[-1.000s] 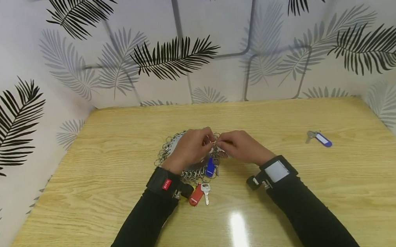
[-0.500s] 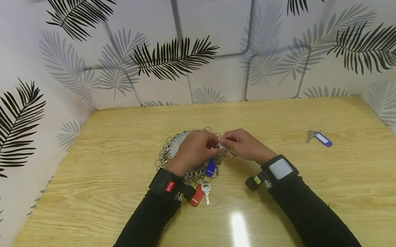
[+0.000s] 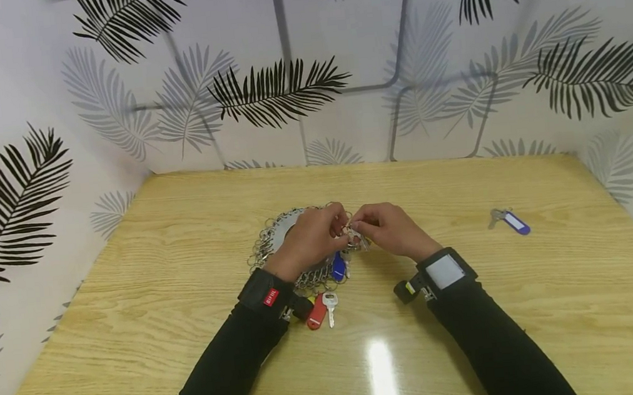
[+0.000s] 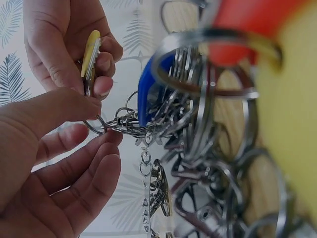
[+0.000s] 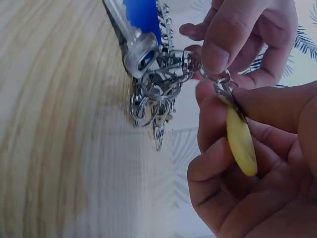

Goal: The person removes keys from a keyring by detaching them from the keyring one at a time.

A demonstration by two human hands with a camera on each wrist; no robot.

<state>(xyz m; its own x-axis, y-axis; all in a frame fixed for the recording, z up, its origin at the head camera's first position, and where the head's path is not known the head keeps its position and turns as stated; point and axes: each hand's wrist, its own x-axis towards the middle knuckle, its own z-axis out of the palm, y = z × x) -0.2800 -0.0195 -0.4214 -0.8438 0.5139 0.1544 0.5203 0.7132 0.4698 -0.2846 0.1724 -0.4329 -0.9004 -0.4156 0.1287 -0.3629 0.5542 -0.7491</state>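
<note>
Around a round silver plate [image 3: 278, 231], several metal clips and rings hang in a dense fringe. My left hand [image 3: 311, 235] pinches a ring [image 4: 95, 127] joined to one of the clips at the plate's right edge, thumb on top. Facing it, my right hand [image 3: 390, 232] pinches a key with a yellow tag [image 5: 241, 141], close to where it meets the ring. Whether the key is threaded fully onto the ring I cannot tell. Just below the hands hangs a blue tag [image 3: 338, 268] with a key [image 5: 139, 52] beside it.
A red tag [image 3: 316, 312] and a silver key [image 3: 330, 303] lie at the plate's front, near the left wrist. Farther right on the wooden table [image 3: 451, 192] lies a key with a blue-purple tag [image 3: 516, 222]. Leaf-patterned walls [image 3: 344, 126] border the table.
Both hands stay at the plate's right edge, shifting only slightly. The key between them has turned outward to the right since one second ago. The blue tag has swung a little.
</note>
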